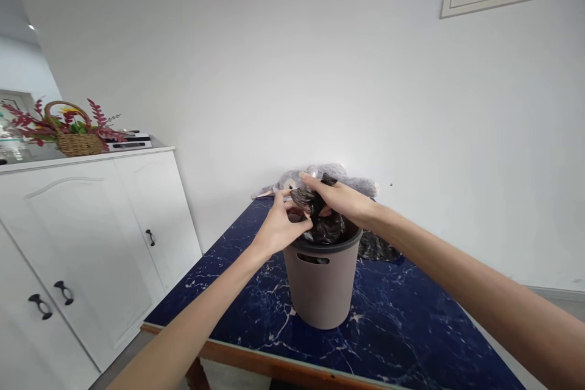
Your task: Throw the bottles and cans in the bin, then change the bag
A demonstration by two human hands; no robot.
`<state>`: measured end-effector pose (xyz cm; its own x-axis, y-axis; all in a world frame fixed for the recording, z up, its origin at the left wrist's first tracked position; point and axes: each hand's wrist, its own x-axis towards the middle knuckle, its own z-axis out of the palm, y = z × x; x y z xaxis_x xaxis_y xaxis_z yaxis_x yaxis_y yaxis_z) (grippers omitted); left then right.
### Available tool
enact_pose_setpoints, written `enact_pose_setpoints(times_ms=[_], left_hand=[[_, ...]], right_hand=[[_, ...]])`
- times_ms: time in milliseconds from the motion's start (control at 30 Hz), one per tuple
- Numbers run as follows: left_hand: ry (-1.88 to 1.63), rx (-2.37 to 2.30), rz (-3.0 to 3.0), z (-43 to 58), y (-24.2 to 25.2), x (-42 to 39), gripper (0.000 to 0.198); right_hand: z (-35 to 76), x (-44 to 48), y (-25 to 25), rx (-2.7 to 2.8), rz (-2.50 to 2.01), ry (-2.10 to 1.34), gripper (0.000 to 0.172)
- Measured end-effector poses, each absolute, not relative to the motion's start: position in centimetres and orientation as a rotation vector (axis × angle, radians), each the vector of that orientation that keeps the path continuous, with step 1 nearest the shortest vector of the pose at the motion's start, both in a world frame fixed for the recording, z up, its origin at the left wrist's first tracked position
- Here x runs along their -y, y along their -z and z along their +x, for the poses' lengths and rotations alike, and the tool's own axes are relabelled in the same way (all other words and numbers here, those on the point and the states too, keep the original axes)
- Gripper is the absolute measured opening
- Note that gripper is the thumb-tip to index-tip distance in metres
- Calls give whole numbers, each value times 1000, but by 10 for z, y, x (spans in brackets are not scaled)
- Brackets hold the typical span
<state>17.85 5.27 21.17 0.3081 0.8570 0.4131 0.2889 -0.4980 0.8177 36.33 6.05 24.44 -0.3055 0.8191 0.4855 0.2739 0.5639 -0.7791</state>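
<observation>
Grey-brown bin [322,283], black glossy bag [325,225] inside; table [402,329] dark blue, white marble veining. Grey plush toy [336,175] far. White cabinet [86,237] left, black handles; tan wicker basket [77,141], red leaves.

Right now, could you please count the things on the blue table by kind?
Bin: 1
Black bags: 2 (one in the bin, one behind it)
Plush toy: 1
Total: 4

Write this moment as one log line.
left hand: holds black bag | right hand: holds black bag | bag: in grey bin | bin: on blue table
</observation>
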Motion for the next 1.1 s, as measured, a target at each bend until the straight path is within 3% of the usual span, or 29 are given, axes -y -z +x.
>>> enact_pose_setpoints(times_ms=[67, 133, 267, 500, 633, 833, 933, 1067, 1100], left_hand=[[-1079, -964, 2096, 175, -217, -58, 25], [-986, -941, 2221, 172, -222, -59, 16], [-945, -921, 2264, 168, -229, -59, 23], [-1054, -919, 1921, 170, -226, -61, 15], [-1071, -858, 1863, 171, -228, -56, 9], [-1045, -887, 1870, 170, -224, -56, 20], [-1073, -841, 1849, 169, -226, -56, 20], [-1083, -836, 1772, 171, -234, -56, 25], [-1064, -848, 1763, 172, -235, -56, 29]], right_hand=[[375, -55, -250, 1892, -949, -752, 58], [386, -50, -254, 1926, -999, -723, 55], [399, -45, -258, 2079, -951, -659, 57], [400, -47, -248, 2161, -740, -442, 19], [398, -56, -238, 1943, -837, -288, 19], [390, -59, -224, 1846, -969, 143, 4], [387, -58, -221, 1885, -987, 291, 9], [386, -57, -224, 1863, -932, 140, 3], [387, -57, -225, 1840, -912, 39, 8]])
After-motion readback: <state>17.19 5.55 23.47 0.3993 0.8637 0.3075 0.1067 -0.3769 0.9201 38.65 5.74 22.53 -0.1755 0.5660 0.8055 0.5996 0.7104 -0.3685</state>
